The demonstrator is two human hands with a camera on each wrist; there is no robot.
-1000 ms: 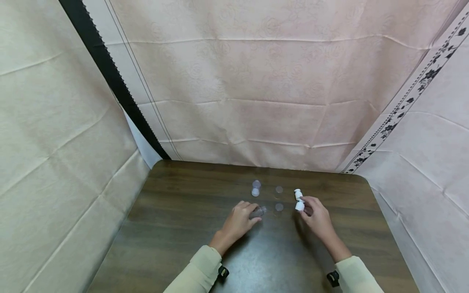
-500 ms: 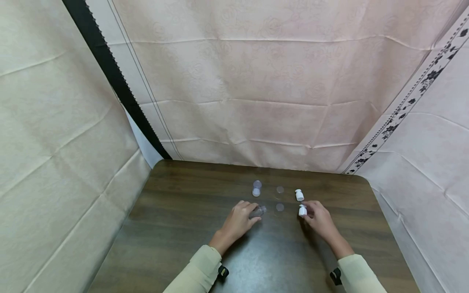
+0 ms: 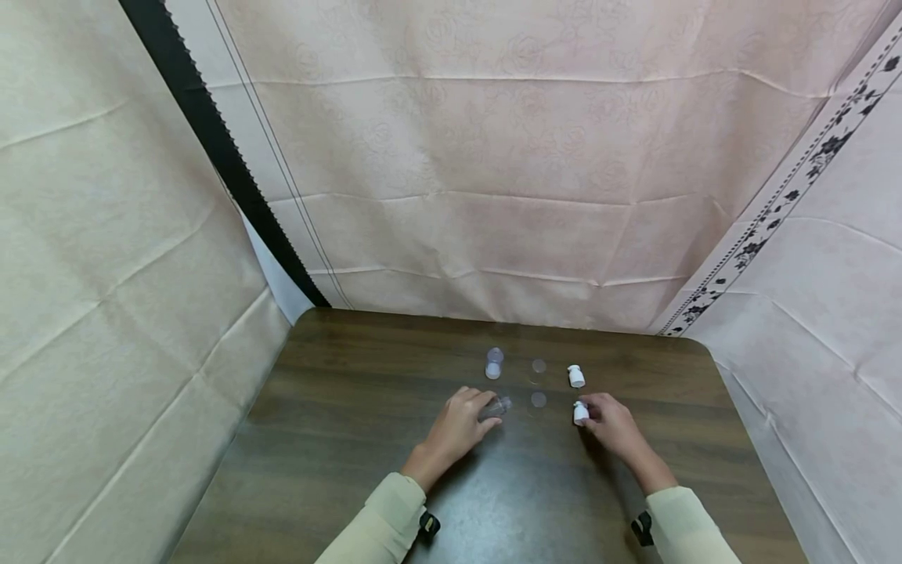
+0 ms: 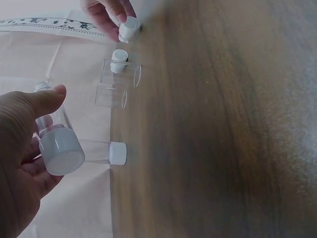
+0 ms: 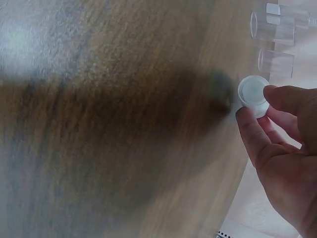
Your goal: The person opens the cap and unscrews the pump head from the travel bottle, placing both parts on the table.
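My left hand (image 3: 458, 423) grips a small clear bottle (image 3: 496, 406), tilted; its white base (image 4: 62, 151) faces the left wrist camera. Between thumb and fingers, my right hand (image 3: 617, 429) pinches a white pump head (image 3: 581, 413), whose round underside (image 5: 253, 91) shows in the right wrist view. Just beyond that hand stands a second white pump head (image 3: 576, 377). Two clear cylindrical covers (image 3: 539, 399) (image 4: 111, 96) stand one behind the other between the hands. Behind the left hand, another clear bottle with a white base (image 3: 493, 370) stands on the table.
The brown wood-grain table (image 3: 338, 439) runs back to a pale cloth hanging (image 3: 479, 196). Cloth also hangs along the left side (image 3: 127, 313) and right side (image 3: 810, 376). My wrists carry small black devices (image 3: 429, 523).
My right hand has drawn the white pump head toward me, away from the other pump head, which stays behind. My left hand and its bottle have stayed put.
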